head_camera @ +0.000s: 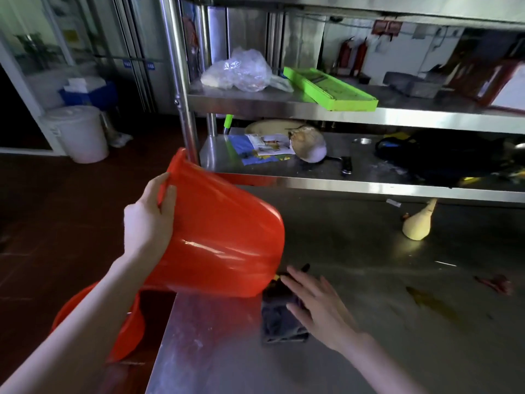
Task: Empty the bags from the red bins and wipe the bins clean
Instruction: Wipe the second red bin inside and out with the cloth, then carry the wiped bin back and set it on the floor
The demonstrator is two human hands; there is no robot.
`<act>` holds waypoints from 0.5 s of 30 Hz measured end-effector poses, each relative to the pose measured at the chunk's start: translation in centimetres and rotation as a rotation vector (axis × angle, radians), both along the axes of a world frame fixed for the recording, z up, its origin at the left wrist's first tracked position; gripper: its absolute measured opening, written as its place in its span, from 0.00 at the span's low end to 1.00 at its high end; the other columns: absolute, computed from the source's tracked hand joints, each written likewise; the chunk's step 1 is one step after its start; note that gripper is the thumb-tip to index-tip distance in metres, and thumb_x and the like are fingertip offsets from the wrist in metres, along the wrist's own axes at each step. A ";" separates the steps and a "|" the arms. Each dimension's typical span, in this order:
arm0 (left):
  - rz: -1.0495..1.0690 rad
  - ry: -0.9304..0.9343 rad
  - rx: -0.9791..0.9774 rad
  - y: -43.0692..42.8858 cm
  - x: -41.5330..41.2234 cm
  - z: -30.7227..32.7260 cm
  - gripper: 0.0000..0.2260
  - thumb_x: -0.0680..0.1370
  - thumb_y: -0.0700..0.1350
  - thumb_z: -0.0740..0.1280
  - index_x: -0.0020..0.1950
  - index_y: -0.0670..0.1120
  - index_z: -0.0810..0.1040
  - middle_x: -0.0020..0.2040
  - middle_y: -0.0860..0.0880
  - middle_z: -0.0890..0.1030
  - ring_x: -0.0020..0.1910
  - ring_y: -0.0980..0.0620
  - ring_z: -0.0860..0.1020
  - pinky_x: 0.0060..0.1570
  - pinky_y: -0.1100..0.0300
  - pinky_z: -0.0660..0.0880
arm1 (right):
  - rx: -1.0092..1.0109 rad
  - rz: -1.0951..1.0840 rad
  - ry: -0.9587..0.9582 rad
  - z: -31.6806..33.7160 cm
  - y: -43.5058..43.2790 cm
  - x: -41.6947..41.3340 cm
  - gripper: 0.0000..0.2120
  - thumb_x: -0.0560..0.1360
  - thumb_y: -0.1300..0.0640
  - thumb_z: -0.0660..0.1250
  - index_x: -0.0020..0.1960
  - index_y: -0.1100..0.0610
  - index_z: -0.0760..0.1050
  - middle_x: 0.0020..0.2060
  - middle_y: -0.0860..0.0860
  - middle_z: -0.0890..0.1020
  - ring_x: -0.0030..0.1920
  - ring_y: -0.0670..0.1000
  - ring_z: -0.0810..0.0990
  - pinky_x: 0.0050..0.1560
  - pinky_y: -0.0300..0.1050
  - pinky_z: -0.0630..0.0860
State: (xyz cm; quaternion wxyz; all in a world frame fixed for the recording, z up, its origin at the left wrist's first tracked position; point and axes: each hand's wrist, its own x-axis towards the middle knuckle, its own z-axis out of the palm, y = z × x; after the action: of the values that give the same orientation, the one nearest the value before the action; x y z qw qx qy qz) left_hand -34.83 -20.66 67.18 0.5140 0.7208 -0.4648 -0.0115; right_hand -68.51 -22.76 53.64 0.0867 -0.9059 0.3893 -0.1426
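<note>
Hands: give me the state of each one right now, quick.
Left hand: closed on the rim of the tilted red bin.
Right hand: open, fingers spread over the dark cloth, not gripping it.

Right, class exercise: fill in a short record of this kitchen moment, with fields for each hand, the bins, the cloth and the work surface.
left hand: grips the rim of the tilted red bin, held above the table edge
right hand: open, fingers spread over the dark cloth
second red bin: lower, beside the table, partly hidden by the left arm
dark cloth: crumpled on the steel table
bag in held bin: cannot tell, opening faces away
</note>
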 end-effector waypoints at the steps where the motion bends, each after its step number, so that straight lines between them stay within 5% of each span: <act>1: -0.029 -0.045 -0.010 0.3 -0.3 0.3 0.16 0.81 0.56 0.59 0.69 0.57 0.71 0.38 0.50 0.82 0.34 0.50 0.81 0.37 0.54 0.80 | -0.011 -0.007 -0.097 1.7 -0.5 1.5 0.25 0.81 0.44 0.58 0.76 0.44 0.61 0.77 0.40 0.57 0.74 0.45 0.63 0.73 0.50 0.63; 4: -0.091 -0.217 -0.036 1.3 -1.6 0.9 0.17 0.81 0.53 0.62 0.70 0.55 0.73 0.41 0.42 0.84 0.37 0.42 0.83 0.41 0.49 0.80 | 0.064 -0.056 -0.474 8.2 -1.5 6.8 0.22 0.80 0.47 0.62 0.73 0.48 0.66 0.71 0.44 0.70 0.70 0.42 0.68 0.70 0.46 0.67; 7: -0.151 -0.370 -0.025 2.4 -3.0 1.0 0.19 0.80 0.52 0.64 0.70 0.52 0.73 0.35 0.43 0.83 0.34 0.40 0.82 0.36 0.50 0.79 | 0.236 -0.124 -0.749 14.0 -1.4 11.5 0.22 0.80 0.45 0.62 0.72 0.47 0.67 0.67 0.42 0.73 0.66 0.40 0.72 0.67 0.43 0.69; 15: -0.388 -0.414 0.070 4.1 -5.4 0.8 0.16 0.79 0.60 0.57 0.61 0.52 0.72 0.35 0.49 0.81 0.35 0.43 0.81 0.33 0.52 0.76 | 0.278 -0.538 -0.600 19.4 -0.3 15.7 0.28 0.74 0.41 0.68 0.67 0.56 0.66 0.61 0.53 0.76 0.60 0.55 0.76 0.59 0.50 0.73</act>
State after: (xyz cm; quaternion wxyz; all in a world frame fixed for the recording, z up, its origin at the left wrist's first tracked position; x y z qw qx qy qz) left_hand -40.28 -16.59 67.99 0.3712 0.6227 -0.6885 0.0219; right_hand -52.85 -23.07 73.05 0.2769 -0.6700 0.5850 -0.3636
